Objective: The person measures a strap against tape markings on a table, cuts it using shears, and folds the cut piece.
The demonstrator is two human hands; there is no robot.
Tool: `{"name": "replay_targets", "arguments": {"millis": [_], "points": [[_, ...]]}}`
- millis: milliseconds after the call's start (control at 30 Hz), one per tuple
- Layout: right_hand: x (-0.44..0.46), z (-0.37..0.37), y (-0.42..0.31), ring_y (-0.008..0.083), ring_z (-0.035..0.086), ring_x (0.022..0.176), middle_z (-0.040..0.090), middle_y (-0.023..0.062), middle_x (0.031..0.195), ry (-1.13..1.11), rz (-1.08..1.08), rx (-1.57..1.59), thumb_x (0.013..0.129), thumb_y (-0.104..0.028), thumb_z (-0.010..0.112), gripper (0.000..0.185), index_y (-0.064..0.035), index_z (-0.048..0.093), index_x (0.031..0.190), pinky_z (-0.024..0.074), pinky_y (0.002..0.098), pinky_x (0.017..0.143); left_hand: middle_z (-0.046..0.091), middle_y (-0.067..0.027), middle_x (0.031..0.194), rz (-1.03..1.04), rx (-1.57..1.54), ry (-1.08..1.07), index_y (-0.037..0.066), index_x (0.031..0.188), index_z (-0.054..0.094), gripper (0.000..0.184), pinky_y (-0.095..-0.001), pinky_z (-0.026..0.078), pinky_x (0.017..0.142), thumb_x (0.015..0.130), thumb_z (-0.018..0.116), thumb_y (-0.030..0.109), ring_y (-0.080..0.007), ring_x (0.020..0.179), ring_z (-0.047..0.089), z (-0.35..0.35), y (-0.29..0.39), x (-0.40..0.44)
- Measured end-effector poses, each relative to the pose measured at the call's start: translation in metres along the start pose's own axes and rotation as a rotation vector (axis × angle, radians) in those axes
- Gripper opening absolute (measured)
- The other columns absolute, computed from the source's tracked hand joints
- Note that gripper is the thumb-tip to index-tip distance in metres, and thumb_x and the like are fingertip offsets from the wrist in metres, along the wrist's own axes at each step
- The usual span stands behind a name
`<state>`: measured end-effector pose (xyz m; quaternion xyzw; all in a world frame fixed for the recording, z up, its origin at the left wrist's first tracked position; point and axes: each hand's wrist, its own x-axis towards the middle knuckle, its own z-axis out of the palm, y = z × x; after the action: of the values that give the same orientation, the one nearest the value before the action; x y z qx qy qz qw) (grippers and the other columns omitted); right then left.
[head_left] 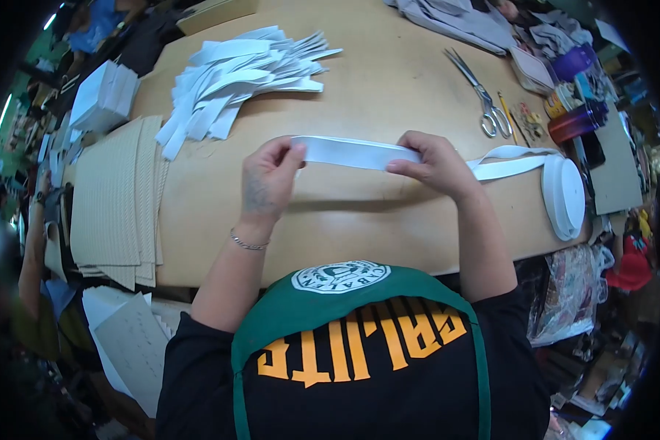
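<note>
Stretched level between my two hands is a white strip of flat band, held above the table. My left hand pinches one end between thumb and fingers. The other end is gripped by my right hand, with the thumb on the near face. Past my right hand, white band runs to a roll of white band at the table's right edge. Whether it joins the strip inside my right hand is hidden. Beyond my left hand lies a loose pile of cut white strips.
Metal scissors and a yellow pencil lie at the far right, near a purple tumbler. Ribbed beige sheets are stacked on the left, below a white stack. Grey cloth sits at the back. Another person's arm shows far left.
</note>
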<state>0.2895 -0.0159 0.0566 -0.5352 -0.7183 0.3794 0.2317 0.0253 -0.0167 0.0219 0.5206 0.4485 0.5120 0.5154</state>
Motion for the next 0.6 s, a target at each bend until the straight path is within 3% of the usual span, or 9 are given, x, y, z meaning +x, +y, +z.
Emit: {"name": "replay_targets", "arguments": {"millis": [133, 333, 467, 567, 600], "points": [[-0.027, -0.053, 0.05, 0.0203, 0.055, 0.064, 0.058, 0.012, 0.069, 0.023, 0.103, -0.148, 0.075, -0.031, 0.073, 0.034, 0.0, 0.062, 0.082, 0.0439, 0.0312, 0.062, 0.064, -0.003, 0.084, -0.176, -0.064, 0.085, 0.0, 0.095, 0.064, 0.015, -0.0212, 0.047, 0.068, 0.086, 0.062, 0.012, -0.0082, 0.07, 0.057, -0.004, -0.011, 0.0], [-0.048, -0.092, 0.097, 0.0177, 0.055, 0.065, 0.056, 0.01, 0.066, -0.02, 0.478, -0.276, 0.074, -0.035, 0.074, 0.037, -0.0009, 0.061, 0.072, 0.0425, 0.0311, 0.06, 0.061, 0.0004, 0.074, -0.309, -0.015, 0.051, 0.004, 0.087, 0.063, 0.011, -0.0177, 0.044, 0.057, 0.086, 0.063, 0.015, -0.0053, 0.063, 0.055, 0.005, -0.034, -0.016], [-0.044, -0.079, 0.104, 0.0269, 0.058, 0.07, 0.061, 0.0119, 0.072, -0.015, 0.547, -0.511, 0.074, -0.038, 0.072, 0.038, -0.0015, 0.063, 0.076, 0.0441, 0.0359, 0.064, 0.058, 0.0013, 0.07, -0.413, 0.113, 0.02, 0.005, 0.084, 0.061, 0.011, -0.0175, 0.041, 0.049, 0.086, 0.062, 0.016, -0.0048, 0.056, 0.054, 0.016, -0.036, -0.023], [-0.037, -0.064, 0.09, 0.03, 0.059, 0.085, 0.063, 0.0135, 0.091, 0.136, 0.444, -0.807, 0.073, -0.03, 0.073, 0.03, -0.0046, 0.064, 0.085, 0.0453, 0.0379, 0.075, 0.058, 0.0011, 0.069, -0.411, 0.157, 0.033, 0.005, 0.083, 0.061, 0.012, -0.0182, 0.041, 0.046, 0.086, 0.062, 0.017, -0.0051, 0.052, 0.053, 0.017, -0.042, -0.021], [-0.033, -0.053, 0.085, 0.0299, 0.058, 0.089, 0.062, 0.0135, 0.096, 0.228, 0.313, -0.79, 0.072, -0.027, 0.073, 0.028, -0.0054, 0.063, 0.087, 0.0448, 0.0383, 0.079, 0.058, 0.0011, 0.069, -0.403, 0.15, 0.042, 0.005, 0.084, 0.061, 0.012, -0.0182, 0.042, 0.046, 0.086, 0.062, 0.017, -0.0051, 0.052, 0.053, 0.016, -0.043, -0.02]]}}
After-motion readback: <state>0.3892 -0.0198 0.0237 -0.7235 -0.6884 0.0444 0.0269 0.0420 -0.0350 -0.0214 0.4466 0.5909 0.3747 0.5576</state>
